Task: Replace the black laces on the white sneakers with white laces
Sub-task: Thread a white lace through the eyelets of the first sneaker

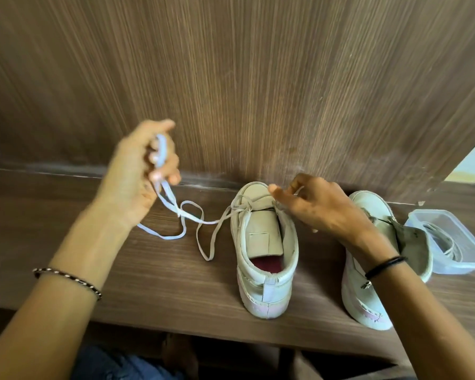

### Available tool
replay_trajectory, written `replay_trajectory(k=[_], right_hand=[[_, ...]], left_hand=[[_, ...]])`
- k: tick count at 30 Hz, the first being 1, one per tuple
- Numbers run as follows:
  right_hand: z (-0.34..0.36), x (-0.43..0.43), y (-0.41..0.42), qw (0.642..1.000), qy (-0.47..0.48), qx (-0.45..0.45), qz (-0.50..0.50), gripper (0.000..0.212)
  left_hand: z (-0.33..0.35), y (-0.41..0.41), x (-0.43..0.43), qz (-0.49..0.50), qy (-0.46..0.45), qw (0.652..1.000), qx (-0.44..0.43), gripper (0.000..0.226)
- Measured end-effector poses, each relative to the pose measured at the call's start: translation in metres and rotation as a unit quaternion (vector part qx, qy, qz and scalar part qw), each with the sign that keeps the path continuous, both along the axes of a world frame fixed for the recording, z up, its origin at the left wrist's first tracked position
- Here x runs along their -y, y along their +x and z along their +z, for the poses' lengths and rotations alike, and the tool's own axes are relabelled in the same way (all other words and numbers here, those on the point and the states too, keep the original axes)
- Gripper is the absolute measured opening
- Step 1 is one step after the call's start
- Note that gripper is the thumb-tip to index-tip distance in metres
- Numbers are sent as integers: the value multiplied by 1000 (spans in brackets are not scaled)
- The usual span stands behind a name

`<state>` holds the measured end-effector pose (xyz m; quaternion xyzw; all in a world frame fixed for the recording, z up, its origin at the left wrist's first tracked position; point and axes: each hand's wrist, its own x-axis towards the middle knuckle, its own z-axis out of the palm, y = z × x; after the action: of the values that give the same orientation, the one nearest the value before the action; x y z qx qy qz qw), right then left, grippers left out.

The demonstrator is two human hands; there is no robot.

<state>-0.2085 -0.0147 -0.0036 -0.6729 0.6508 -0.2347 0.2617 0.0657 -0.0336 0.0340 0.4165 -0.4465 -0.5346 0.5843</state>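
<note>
A white sneaker (266, 259) stands on the wooden shelf (154, 275), toe toward the wall, tongue up. A white lace (203, 220) runs through its front eyelets and trails in loops to the left. My left hand (140, 171), raised above the shelf, grips a bunched length of that lace. Over the sneaker's toe, my right hand (316, 207) pinches the lace by the front eyelets. A second white sneaker (368, 281) lies to the right, partly under my right wrist, with no lace visible on it.
A clear plastic container (450, 242) with coiled laces inside sits at the far right of the shelf. A wooden wall panel (258, 78) rises right behind the shoes. My knees show below the shelf's front edge.
</note>
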Motion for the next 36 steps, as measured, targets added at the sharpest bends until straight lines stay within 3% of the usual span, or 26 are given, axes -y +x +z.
replay_trajectory(k=[2, 5, 7, 8, 16, 19, 22, 25, 29, 32, 36], right_hand=[[-6, 8, -3, 999, -40, -5, -6, 29], [-14, 17, -1, 998, -38, 1, 41, 20], [-17, 20, 4, 998, -21, 5, 67, 26], [-18, 22, 6, 997, -16, 4, 71, 26], [-18, 23, 6, 997, -46, -14, 62, 8], [-17, 22, 2, 999, -42, 16, 28, 11], [-17, 21, -5, 993, 5, 119, -3, 13], [-16, 20, -9, 974, 50, 219, -36, 16], [-16, 20, -7, 966, 62, 250, -36, 19], [-15, 20, -6, 965, 73, 250, -31, 20], [-12, 18, -8, 965, 92, 247, -9, 17]], left_hand=[[-7, -21, -6, -37, -10, 976, 214, 38], [-30, -35, -6, -94, -32, 861, 498, 15], [-41, -40, -4, -88, -43, 789, 607, 7], [-42, -45, -6, -88, -48, 778, 620, 10], [-52, -51, -6, -165, 10, 857, 488, 14], [-48, -48, -6, -175, -3, 843, 508, 10], [-41, -41, -9, -198, 14, 836, 511, 8], [-33, -33, -11, -208, 69, 882, 416, 14], [-26, -35, -9, -163, 150, 948, 227, 22], [-27, -40, -6, -92, 168, 962, 194, 21], [-22, -45, -5, -94, 165, 978, 84, 9]])
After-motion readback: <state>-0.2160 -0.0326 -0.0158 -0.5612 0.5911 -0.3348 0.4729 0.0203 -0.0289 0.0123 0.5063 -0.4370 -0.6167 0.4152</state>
